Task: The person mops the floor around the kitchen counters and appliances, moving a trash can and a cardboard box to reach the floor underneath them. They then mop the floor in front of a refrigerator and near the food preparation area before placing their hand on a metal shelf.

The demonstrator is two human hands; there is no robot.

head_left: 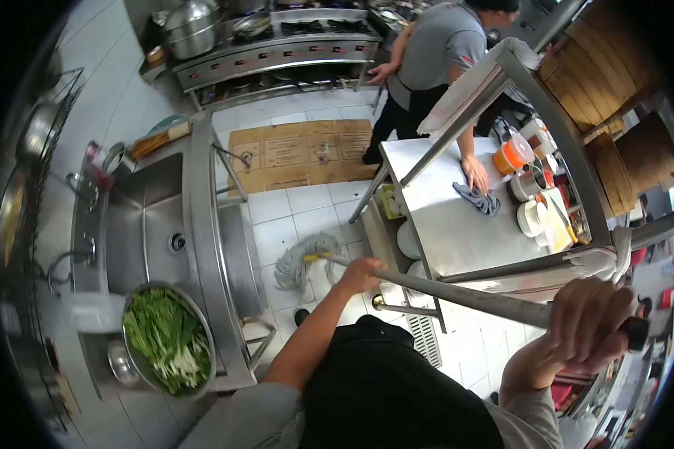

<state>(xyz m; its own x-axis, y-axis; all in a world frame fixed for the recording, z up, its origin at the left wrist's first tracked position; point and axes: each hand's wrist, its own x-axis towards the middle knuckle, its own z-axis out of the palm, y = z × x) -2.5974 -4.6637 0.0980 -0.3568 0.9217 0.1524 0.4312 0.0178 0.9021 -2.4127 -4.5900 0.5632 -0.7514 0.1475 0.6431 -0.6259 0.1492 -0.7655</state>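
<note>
Rough cloth mop head [290, 265], smooth metal sink [144, 213]

No words are standing out clearly enough to read. The flattened cardboard [299, 165] on the tiled floor [273, 224] is carrying dark printing in several places, with rows of lettering among it, but the letters are coming out too small and blurred to make out. A small red mark [468, 60] is showing on the co-worker's grey sleeve [464, 46], also too tiny for reading.
</note>
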